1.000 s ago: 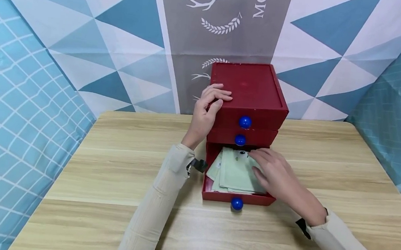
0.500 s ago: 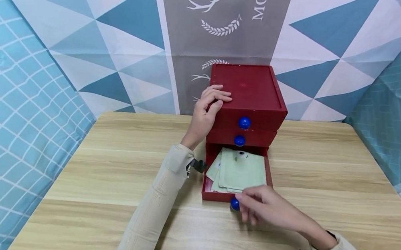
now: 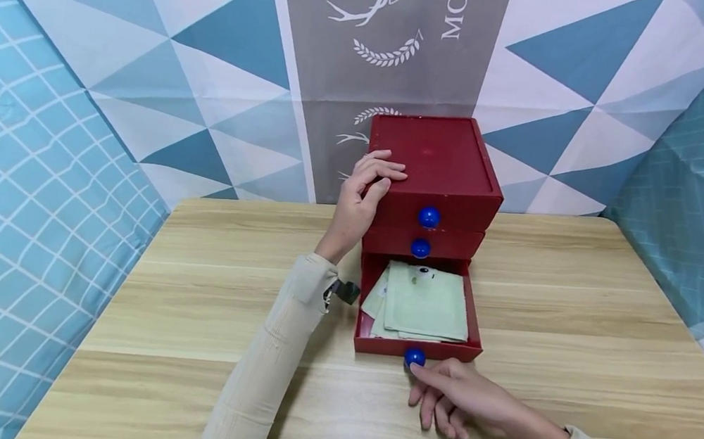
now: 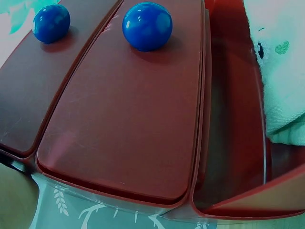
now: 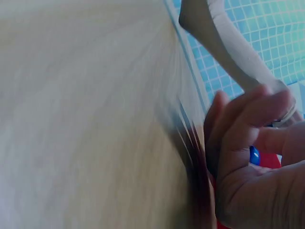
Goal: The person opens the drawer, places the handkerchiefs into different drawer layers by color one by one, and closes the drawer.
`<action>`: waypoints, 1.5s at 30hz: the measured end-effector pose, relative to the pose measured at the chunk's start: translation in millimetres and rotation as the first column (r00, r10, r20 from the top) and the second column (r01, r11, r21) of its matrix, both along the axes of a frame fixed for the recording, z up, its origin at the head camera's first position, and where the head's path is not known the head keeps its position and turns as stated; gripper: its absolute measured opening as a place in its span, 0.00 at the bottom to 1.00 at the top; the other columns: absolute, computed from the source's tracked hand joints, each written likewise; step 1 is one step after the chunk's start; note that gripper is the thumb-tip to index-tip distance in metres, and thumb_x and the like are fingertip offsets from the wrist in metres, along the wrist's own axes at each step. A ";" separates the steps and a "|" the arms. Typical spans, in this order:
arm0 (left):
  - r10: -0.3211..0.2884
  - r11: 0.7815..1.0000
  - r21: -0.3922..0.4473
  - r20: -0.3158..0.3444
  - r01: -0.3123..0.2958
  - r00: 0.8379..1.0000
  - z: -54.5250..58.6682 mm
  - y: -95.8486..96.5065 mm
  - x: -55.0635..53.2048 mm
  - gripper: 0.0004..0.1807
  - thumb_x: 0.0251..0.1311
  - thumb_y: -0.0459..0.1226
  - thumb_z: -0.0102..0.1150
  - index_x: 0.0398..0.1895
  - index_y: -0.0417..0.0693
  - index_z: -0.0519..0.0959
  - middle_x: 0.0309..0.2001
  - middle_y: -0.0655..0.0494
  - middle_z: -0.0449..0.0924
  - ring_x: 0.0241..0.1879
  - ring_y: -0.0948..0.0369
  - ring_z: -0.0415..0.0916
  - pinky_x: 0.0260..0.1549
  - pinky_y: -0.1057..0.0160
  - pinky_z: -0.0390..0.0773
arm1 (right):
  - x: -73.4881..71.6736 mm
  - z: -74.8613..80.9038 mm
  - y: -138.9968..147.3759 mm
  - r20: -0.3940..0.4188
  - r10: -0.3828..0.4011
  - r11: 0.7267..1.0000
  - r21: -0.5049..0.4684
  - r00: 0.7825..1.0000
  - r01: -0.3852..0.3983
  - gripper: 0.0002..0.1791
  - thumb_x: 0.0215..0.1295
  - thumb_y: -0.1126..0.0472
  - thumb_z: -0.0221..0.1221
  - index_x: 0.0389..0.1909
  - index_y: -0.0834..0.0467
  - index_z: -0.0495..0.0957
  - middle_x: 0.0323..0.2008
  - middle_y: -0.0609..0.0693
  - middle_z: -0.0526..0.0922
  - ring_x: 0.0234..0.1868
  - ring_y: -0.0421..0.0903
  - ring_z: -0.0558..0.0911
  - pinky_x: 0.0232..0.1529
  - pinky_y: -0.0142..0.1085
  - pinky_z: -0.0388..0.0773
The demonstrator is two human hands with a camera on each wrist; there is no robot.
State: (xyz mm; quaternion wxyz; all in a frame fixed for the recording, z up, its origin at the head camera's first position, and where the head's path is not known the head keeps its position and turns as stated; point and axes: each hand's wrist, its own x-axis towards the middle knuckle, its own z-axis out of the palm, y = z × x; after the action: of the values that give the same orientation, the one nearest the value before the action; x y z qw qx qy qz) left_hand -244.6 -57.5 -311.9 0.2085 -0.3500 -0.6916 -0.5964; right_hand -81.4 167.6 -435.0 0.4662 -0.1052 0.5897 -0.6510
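Observation:
A red drawer cabinet (image 3: 431, 153) with blue round knobs stands against the patterned backdrop. Its bottom drawer (image 3: 371, 346) is pulled out and holds folded pale green towels (image 3: 426, 308); the top one has a small embroidered design. My left hand (image 3: 360, 195) rests on the cabinet's top left edge, its fingers lying over the top. In the head view my right hand (image 3: 458, 398) is in front of that drawer, thumb tip at its blue knob (image 3: 414, 357), other fingers loosely bent below. The left wrist view shows the two upper drawer fronts (image 4: 124, 109) pushed in.
The cabinet stands near the back of a light wood table (image 3: 190, 317). A blue gridded curtain (image 3: 43, 183) hangs along the left side, a teal one (image 3: 698, 196) along the right. In the right wrist view the tabletop (image 5: 86, 119) is blurred.
My right hand has moved from over the towels, down and toward me, to the bottom drawer's knob. The left hand stays on the cabinet, and the drawer stays pulled out.

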 end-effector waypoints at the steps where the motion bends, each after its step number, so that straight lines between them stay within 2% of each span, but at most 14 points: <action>1: 0.001 1.000 0.000 0.000 -0.001 1.000 0.1 -0.3 0.3 0.14 0.70 0.25 0.44 0.48 0.27 0.80 0.56 0.33 0.76 0.69 0.44 0.58 0.71 0.61 0.55 | -0.1 -1.0 -1.4 0.014 -0.010 1.000 0.003 1.000 0.010 0.32 0.77 0.42 0.46 0.45 0.72 0.75 0.26 0.53 0.84 0.14 0.35 0.75 0.11 0.25 0.70; 8: 0.006 1.000 -0.002 0.000 -0.006 1.000 0.0 0.1 1.3 0.14 0.70 0.25 0.44 0.48 0.27 0.80 0.56 0.33 0.76 0.69 0.44 0.59 0.71 0.62 0.56 | -4.8 -0.6 -8.4 0.102 -0.052 0.998 -0.033 0.993 0.055 0.30 0.77 0.41 0.45 0.46 0.67 0.73 0.25 0.51 0.83 0.14 0.37 0.76 0.12 0.26 0.69; 18: 0.009 1.000 -0.008 -0.007 -0.009 1.000 0.8 -2.6 -0.5 0.14 0.69 0.26 0.44 0.48 0.28 0.79 0.57 0.33 0.76 0.69 0.44 0.59 0.70 0.61 0.57 | -11.6 4.3 -16.6 0.074 -0.059 0.997 -0.050 0.995 0.063 0.30 0.77 0.42 0.46 0.53 0.69 0.70 0.26 0.51 0.84 0.15 0.37 0.76 0.13 0.26 0.69; 25: 0.008 1.000 -0.030 -0.005 -0.008 1.000 3.9 -3.8 0.3 0.15 0.70 0.26 0.43 0.48 0.28 0.79 0.57 0.35 0.76 0.69 0.45 0.59 0.71 0.62 0.54 | -17.1 7.5 -19.9 0.049 -0.169 0.985 -0.029 0.984 0.170 0.30 0.75 0.39 0.47 0.47 0.67 0.69 0.19 0.48 0.80 0.11 0.37 0.74 0.10 0.26 0.67; 30: 0.008 1.000 -0.025 0.005 -0.008 1.000 2.5 -4.9 -0.2 0.15 0.70 0.26 0.43 0.48 0.28 0.80 0.56 0.35 0.76 0.69 0.45 0.58 0.71 0.62 0.54 | -32.4 13.1 -18.0 -0.002 -0.214 0.977 0.006 0.977 0.214 0.30 0.75 0.39 0.47 0.46 0.67 0.68 0.18 0.48 0.79 0.11 0.38 0.73 0.10 0.27 0.66; 37: 0.000 1.000 -0.018 -0.012 -0.001 1.000 -0.1 -4.1 -2.3 0.14 0.71 0.26 0.43 0.47 0.28 0.80 0.56 0.35 0.77 0.69 0.44 0.59 0.72 0.61 0.53 | -60.6 8.9 -14.1 -0.067 -0.233 0.971 0.035 0.970 0.235 0.29 0.76 0.40 0.46 0.44 0.66 0.69 0.18 0.47 0.79 0.12 0.39 0.73 0.12 0.28 0.67; 45: -0.016 1.000 -0.016 -0.051 0.015 0.999 0.0 -1.1 -3.8 0.14 0.70 0.24 0.42 0.46 0.27 0.80 0.54 0.33 0.77 0.68 0.40 0.60 0.72 0.61 0.53 | -92.7 3.4 -13.2 -0.072 -0.265 0.960 0.076 0.962 0.270 0.27 0.77 0.40 0.45 0.43 0.64 0.69 0.18 0.47 0.78 0.12 0.39 0.73 0.12 0.28 0.68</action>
State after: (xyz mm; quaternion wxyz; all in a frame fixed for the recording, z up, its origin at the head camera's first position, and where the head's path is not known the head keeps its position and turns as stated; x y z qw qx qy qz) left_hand -248.4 -58.6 -312.0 0.2189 -0.3721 -0.6880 -0.5833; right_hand -174.1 154.4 -431.6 0.3596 -0.0244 0.6397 -0.6789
